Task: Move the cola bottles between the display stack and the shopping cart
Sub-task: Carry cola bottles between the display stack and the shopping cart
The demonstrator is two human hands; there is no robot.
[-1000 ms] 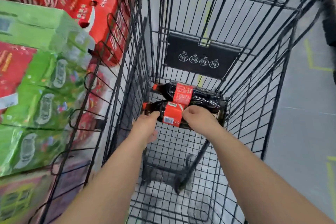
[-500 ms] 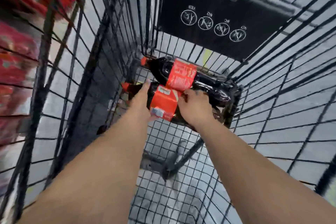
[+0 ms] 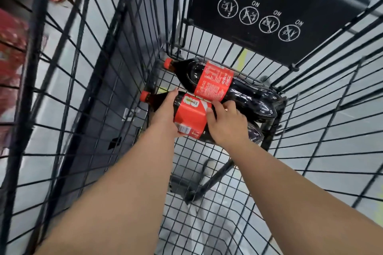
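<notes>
The shopping cart fills my view much more than a second ago, because I have leaned deep into it; the display stack is only a red blur on the far left. Two bottles lie on their sides at the far end of the cart floor, caps to the left. The far cola bottle lies free. The near cola bottle touches it and has hardly moved. My left hand holds its shoulder, fingers wrapped over the far side. My right hand grips the body beside the label, fingers curled. I judge this bottle is not released yet.
</notes>
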